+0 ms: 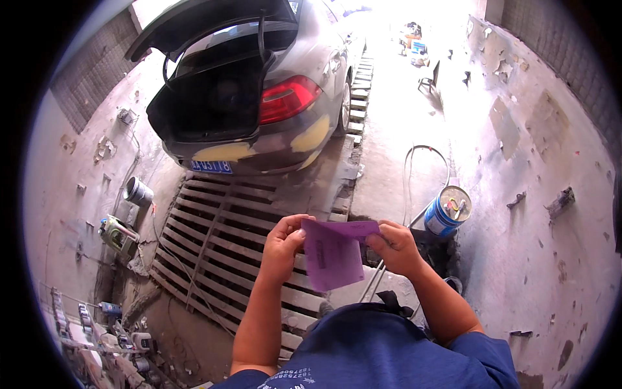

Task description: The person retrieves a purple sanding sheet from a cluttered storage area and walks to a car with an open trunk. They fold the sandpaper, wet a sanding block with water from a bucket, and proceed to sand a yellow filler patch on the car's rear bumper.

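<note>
Holds purple sheet (334,262) below frame centre, pinched firmly in left grip (284,245) and right grip (396,247); faces car (285,97) with raised lid, upper centre.

Paper (332,259): purple sheet, hanging between the hands, creased near its top
Left hand (284,243): pinches its upper left corner
Right hand (396,246): grips its upper right end
Car (285,139): beyond the hands, trunk open
Grate (214,227): below and left of the left hand
Blue bucket (443,217): right of the right hand
</note>
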{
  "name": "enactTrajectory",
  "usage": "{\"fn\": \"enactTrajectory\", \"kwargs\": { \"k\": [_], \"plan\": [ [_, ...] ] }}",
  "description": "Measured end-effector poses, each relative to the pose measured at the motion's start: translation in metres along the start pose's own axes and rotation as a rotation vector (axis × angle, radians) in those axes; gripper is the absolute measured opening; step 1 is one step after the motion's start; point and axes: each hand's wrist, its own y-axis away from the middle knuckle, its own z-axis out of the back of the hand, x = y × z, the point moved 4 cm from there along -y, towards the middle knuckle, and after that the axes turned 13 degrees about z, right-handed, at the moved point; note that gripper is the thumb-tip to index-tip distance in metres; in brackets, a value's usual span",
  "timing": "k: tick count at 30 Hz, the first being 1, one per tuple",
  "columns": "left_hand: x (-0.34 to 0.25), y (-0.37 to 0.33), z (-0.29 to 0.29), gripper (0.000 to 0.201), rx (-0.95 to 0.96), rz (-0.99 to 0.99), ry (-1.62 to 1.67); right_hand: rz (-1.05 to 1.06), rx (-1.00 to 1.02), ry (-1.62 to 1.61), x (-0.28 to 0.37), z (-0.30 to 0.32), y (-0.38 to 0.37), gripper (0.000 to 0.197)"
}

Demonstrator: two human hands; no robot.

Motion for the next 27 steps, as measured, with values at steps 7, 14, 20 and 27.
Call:
{"fn": "enactTrajectory", "kwargs": {
  "k": [7,14,20,27],
  "plan": [
    [0.020,-0.021,0.014,0.019,-0.366,-0.162,-0.464,0.416,0.251,0.557,0.042,-0.024,-0.007,0.022],
    [0.020,-0.015,-0.008,0.015,-0.596,-0.447,-0.770,0.340,0.243,0.381,0.041,-0.030,0.007,0.022],
    [0.005,-0.003,-0.017,0.012,-0.635,-0.610,-1.004,-0.009,0.025,0.293,0.022,-0.006,0.012,0.029],
    [-0.003,-0.002,-0.039,0.009,-0.471,-0.781,-1.151,0.125,-0.158,0.892,0.027,0.005,-0.004,0.067]
  ]
}}
